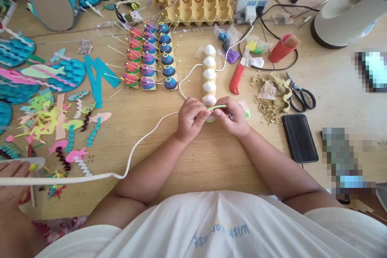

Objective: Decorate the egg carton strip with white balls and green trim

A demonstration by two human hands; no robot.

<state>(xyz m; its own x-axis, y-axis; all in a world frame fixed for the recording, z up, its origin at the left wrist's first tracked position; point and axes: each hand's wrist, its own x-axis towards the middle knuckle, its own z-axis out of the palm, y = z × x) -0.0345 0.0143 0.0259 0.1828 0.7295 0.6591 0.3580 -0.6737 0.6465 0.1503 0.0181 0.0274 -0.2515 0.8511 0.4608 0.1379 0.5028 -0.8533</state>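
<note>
Between my two hands stretches a thin strip of light-green clay (217,107). My left hand (192,119) pinches its left end with thumb and fingertips. At the other end, the fingers of my right hand (234,117) are closed on the strip, and a small blue bit shows beside them. Just beyond my fingers stands an egg-carton strip (209,80) whose several bumps are topped with white clay. Part of a roundish, pale-green-edged item shows under my hands. A small bag with green clay (247,113) lies by my right hand.
Painted egg-carton caterpillars (148,58) with stick feelers stand left of centre. A white cable (133,149) crosses the table. To the right are a red-handled knife (237,77), scissors (300,96), a phone (300,138) and a red cup (281,49). Another person's hand (13,179) is at left.
</note>
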